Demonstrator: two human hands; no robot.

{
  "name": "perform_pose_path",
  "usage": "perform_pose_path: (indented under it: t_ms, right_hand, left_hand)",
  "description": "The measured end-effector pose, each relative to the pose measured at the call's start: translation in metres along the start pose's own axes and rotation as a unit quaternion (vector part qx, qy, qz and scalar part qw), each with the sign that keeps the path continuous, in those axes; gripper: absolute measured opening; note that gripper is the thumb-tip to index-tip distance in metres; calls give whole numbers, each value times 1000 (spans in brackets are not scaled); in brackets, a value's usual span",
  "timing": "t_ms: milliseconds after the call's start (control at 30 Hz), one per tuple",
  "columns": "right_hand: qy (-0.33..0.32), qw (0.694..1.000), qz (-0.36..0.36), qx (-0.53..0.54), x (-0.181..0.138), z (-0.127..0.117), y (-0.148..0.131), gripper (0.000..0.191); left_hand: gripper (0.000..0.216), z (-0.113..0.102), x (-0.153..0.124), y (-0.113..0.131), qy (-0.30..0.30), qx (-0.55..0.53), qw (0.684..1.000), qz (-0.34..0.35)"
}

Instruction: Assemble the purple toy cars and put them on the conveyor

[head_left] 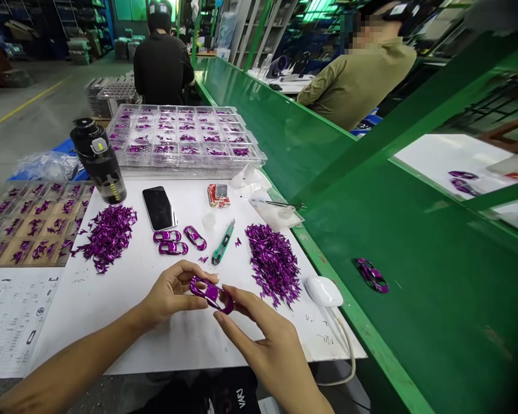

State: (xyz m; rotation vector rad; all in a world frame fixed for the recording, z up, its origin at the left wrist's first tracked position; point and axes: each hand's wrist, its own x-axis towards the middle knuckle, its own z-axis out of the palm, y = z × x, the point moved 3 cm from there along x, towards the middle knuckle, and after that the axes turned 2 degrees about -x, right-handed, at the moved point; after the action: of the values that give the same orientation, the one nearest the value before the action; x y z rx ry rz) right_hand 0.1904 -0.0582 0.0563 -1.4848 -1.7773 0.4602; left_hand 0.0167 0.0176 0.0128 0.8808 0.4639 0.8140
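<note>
**Q:** What is the left hand doing?

**A:** The left hand is holding the metallic purple model car body by its left end. Its fingers are partly closed against the part.

**Q:** What is the right hand doing?

**A:** The right hand is gripping the opposite end, with its fingers closed against the shell. The car body is being held between both hands, above the white desk and not touching it.

**Q:** Which items are lying nearest the hands?

**A:** Two piles of small purple pieces are lying on the desk, one at left and one at right, with the hands just in front of and between them. Three similar purple car bodies are resting just beyond the hands, beside a green utility knife. A white computer mouse is sitting near the desk's right edge.

**Q:** What is positioned further out?

**A:** A black smartphone is lying near the far side of the desk. Behind it, a clear compartment tray is holding purple parts, and a black water bottle is standing at its left. Another purple car body is lying on the green bench surface at right.
</note>
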Motion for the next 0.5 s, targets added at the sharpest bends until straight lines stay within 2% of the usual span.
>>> perform_pose_path:
  t_ms: [200,267,333,400,433,500]
  right_hand:
    - [-16,994,-103,-17,-8,-2,-8,38]
    - [-24,994,-104,-24,-13,-3,-10,37]
    - [-24,994,-99,-34,-17,-9,-6,37]
    - [-9,995,-84,-54,-15,-25,9,34]
    - [0,996,-61,-72,-12,-38,24,32]
    - [18,990,42,-131,-1,-76,69,31]
  left_hand:
    - [30,3,-6,-5,-32,57,998,-13]
    - [45,3,-7,-7,-38,74,996,-23]
    - [70,5,-7,-6,-42,96,994,-28]
    - [81,9,-10,-2,-27,121,992,-24]
    - [73,12,-13,0,-9,131,991,-20]
    - [52,23,-22,3,24,139,990,-9]
